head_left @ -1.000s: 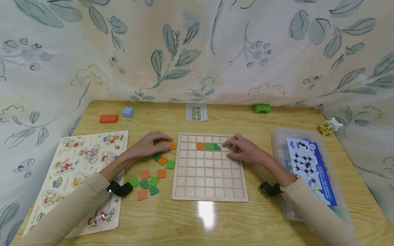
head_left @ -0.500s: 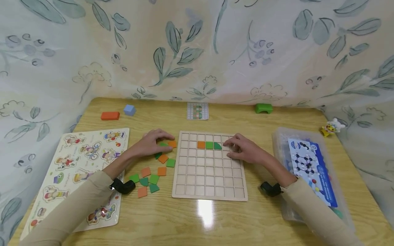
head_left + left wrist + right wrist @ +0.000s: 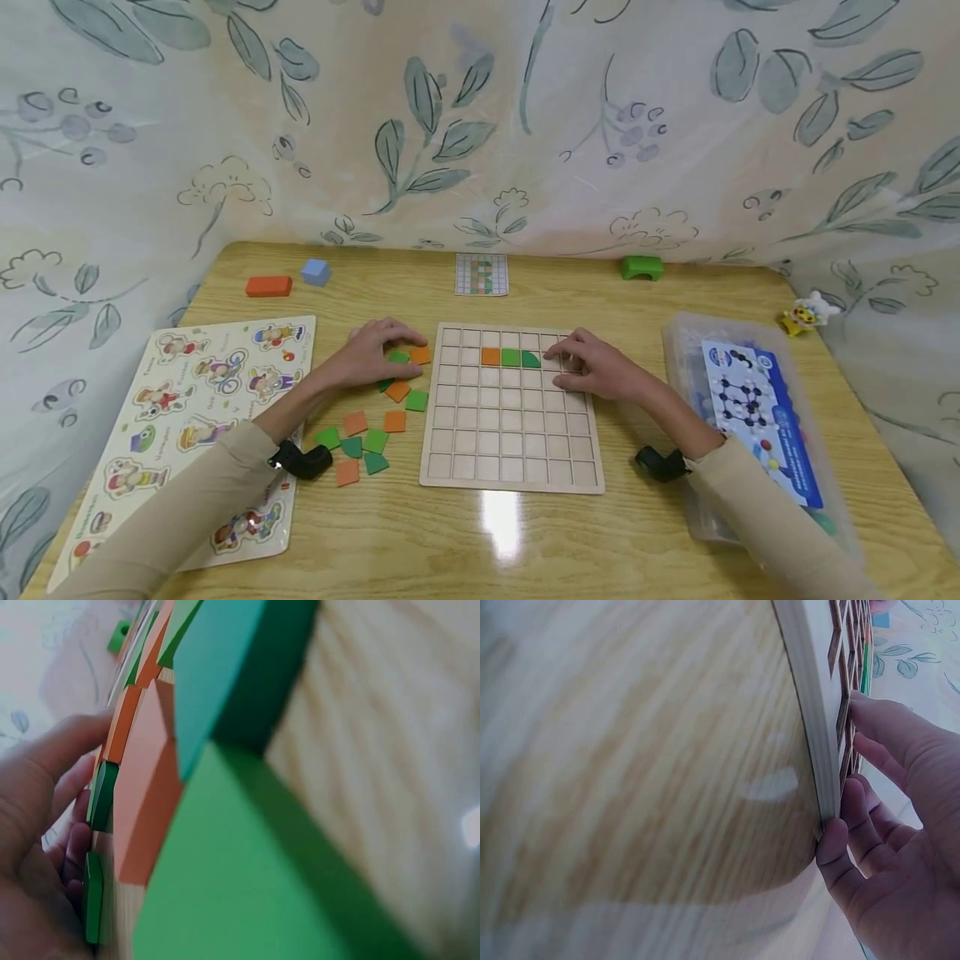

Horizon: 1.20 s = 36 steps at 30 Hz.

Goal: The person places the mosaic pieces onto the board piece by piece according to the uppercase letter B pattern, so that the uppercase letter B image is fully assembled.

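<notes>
I find the orange tile (image 3: pixel 420 356) on the counter (image 3: pixel 360 542) beside the grid board (image 3: pixel 512 487), fingers of the left hand (image 3: pixel 367 354) spread about it; the right hand (image 3: pixel 600 367) rests on the board, fingers parted. Judged step: selecting a tile; next calls for a clean pinch.

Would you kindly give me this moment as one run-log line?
left hand: at loose tiles; right hand: touching grid board; placed tiles: three, one row

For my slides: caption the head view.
Left fingers at loose tiles, right fingers at a gridded board holding three tiles.
</notes>
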Each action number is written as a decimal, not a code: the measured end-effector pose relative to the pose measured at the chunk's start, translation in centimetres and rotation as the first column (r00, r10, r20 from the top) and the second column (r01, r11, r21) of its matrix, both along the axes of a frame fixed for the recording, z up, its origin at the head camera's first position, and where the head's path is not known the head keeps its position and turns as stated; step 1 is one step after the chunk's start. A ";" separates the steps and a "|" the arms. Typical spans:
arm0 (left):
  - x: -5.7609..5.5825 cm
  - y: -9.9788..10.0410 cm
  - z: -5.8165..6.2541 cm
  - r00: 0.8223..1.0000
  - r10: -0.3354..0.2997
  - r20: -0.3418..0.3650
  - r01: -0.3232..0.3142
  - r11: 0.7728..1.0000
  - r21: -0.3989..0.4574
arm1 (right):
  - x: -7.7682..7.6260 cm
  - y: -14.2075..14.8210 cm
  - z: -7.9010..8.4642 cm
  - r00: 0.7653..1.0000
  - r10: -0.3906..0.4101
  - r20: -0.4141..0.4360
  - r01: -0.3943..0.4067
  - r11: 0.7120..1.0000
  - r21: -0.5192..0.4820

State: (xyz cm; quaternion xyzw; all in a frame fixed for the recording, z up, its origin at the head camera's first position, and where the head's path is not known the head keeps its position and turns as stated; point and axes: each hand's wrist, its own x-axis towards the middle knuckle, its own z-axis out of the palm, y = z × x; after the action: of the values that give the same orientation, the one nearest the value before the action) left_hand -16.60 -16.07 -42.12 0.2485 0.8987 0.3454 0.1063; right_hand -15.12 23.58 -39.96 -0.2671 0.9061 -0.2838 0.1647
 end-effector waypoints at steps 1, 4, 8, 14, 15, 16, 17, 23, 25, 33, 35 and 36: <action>0.0 0.1 0.0 1.000 0.002 -0.003 -0.002 1.000 0.002 | 0.0 0.1 0.0 1.000 0.000 -0.001 0.000 1.000 0.001; -0.1 0.5 0.0 1.000 0.002 -0.017 -0.002 1.000 0.011 | 0.1 0.3 0.1 1.000 0.000 -0.005 0.000 1.000 0.001; -0.3 0.7 -0.1 1.000 -0.014 -0.016 0.015 0.999 0.031 | 0.1 0.5 0.1 1.000 0.002 -0.008 -0.002 1.000 0.001; -1.2 1.0 0.5 0.996 -0.031 0.086 0.025 0.997 0.073 | 0.1 0.6 0.1 1.000 0.004 -0.018 -0.004 1.000 0.003; -1.3 1.1 0.6 0.994 -0.019 0.112 0.010 0.997 0.081 | 0.0 0.6 0.1 1.000 0.003 -0.019 -0.003 1.000 0.002; -1.4 1.3 0.7 0.992 -0.004 0.130 -0.007 0.996 0.085 | 0.0 0.6 0.1 1.000 0.002 -0.019 -0.002 1.000 0.001; -1.4 1.7 0.8 0.989 0.015 0.146 -0.029 0.995 0.091 | 0.0 0.6 0.1 1.000 0.004 -0.021 -0.004 1.000 0.001; 0.1 7.5 2.3 0.996 0.028 0.082 -0.035 0.996 0.085 | 0.0 0.4 0.1 1.000 0.017 -0.003 -0.017 1.000 -0.005; 0.7 10.3 2.9 0.998 -0.059 -0.008 0.060 0.998 0.025 | 0.0 0.3 -0.1 1.000 0.017 -0.009 -0.017 1.000 -0.009; 1.5 16.0 4.0 0.957 -0.259 -0.130 0.233 0.954 -0.188 | 0.0 0.0 -0.3 0.999 0.023 -0.031 -0.023 1.000 -0.012; 1.4 16.2 3.8 0.954 -0.271 -0.132 0.240 0.948 -0.207 | 0.0 0.1 -0.2 0.999 0.017 -0.031 -0.017 1.000 -0.006; 1.4 16.2 3.7 0.953 -0.274 -0.129 0.243 0.947 -0.211 | 0.1 0.1 -0.2 0.999 0.014 -0.029 -0.014 1.000 -0.005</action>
State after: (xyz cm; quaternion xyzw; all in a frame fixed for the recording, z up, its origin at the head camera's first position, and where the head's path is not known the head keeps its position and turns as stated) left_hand -15.18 0.12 -38.45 0.3794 0.8929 0.2191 0.1035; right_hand -15.05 23.66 -40.19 -0.2778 0.9057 -0.2814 0.1529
